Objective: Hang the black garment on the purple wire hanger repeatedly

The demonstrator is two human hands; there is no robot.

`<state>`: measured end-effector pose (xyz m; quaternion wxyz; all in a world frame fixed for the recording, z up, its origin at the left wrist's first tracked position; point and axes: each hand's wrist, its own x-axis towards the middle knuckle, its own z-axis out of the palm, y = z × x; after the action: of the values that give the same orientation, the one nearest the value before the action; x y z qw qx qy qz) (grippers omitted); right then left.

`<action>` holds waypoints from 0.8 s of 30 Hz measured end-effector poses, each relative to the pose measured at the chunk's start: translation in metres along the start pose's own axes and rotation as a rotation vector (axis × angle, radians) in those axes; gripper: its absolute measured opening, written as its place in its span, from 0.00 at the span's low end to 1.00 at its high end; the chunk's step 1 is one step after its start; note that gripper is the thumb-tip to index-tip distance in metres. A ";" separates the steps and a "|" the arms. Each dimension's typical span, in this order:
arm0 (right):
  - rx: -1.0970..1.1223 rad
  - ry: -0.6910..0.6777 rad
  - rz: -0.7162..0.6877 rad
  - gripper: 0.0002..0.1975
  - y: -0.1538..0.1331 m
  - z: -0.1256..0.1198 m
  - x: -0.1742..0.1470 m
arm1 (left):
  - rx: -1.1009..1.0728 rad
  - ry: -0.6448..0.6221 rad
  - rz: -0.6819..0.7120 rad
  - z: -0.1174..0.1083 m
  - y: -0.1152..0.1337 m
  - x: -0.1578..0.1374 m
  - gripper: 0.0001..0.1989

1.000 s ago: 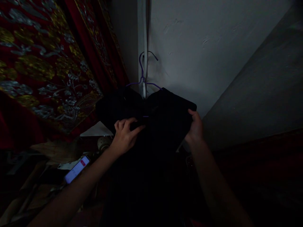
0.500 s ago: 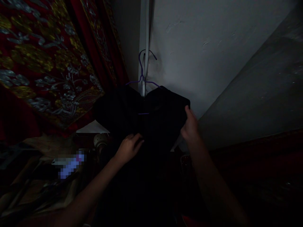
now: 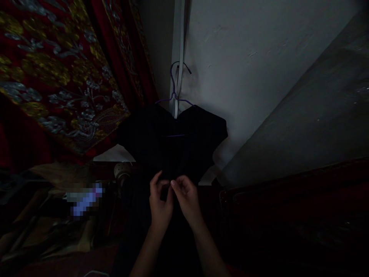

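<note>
A black short-sleeved garment hangs in front of me on a purple hanger; in the dim light its details are hard to make out. My left hand is at the middle of its front, thumb and forefinger pinched on the cloth. Right beside it, my right hand has its thumb and fingers closed on the same front part, the fingertips of both hands nearly touching. Whatever small piece lies between the fingertips is too dark to see.
A white cord or strip runs down the wall by the hanger's hook. To the left hangs a red cloth with gold and silver decoration. Below it stand dim furniture pieces and a pixelated blue object. A pale wall rises at right.
My right hand has left the garment's right sleeve and come to the centre front. The left hand has moved slightly down beside it, and the sleeve now hangs free.
</note>
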<state>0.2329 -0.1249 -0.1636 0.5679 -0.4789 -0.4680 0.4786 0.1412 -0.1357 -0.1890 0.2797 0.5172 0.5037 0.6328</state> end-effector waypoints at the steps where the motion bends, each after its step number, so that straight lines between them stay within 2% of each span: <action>1: -0.011 0.010 -0.007 0.15 -0.002 -0.001 0.002 | 0.005 -0.005 -0.007 -0.002 0.001 0.000 0.23; 7: -0.088 -0.101 0.020 0.17 -0.009 -0.010 -0.005 | 0.118 -0.042 0.120 -0.014 0.005 0.003 0.07; 15: -0.167 -0.260 0.058 0.19 -0.031 -0.018 0.006 | 0.107 -0.009 0.094 -0.005 0.008 -0.003 0.06; 20: -0.021 -0.272 0.167 0.18 -0.051 -0.011 0.050 | 0.118 -0.041 0.081 -0.004 -0.002 0.007 0.05; 24: 0.122 -0.146 0.038 0.16 -0.094 0.000 0.106 | 0.189 -0.078 0.084 0.000 -0.016 0.011 0.03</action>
<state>0.2528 -0.0276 -0.0625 0.5512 -0.4160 -0.4692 0.5504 0.1353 -0.1208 -0.2001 0.2224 0.5861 0.5278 0.5732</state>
